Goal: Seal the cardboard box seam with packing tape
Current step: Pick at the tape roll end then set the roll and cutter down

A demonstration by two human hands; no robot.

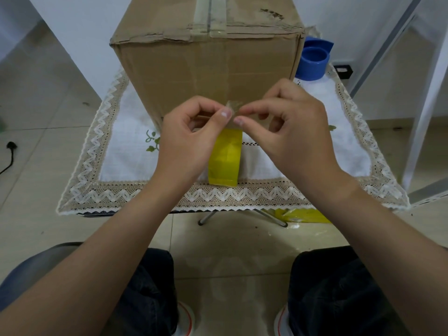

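Note:
A tall cardboard box (206, 64) stands on a small table covered by a lace-edged cloth (121, 151). Old tape runs along its top seam (210, 18). A yellow roll of packing tape (225, 161) stands on edge on the cloth in front of the box. My left hand (186, 139) and my right hand (291, 132) meet just above the roll. Between their thumbs and forefingers they pinch the clear loose end of the tape (233, 105), which is lifted in front of the box's near face.
A blue round container (314, 61) sits behind the box's right corner. Crumpled yellow tape or packaging (303, 215) lies on the tiled floor under the table's right side. A black cable (9, 154) lies at the left. My knees are below the table edge.

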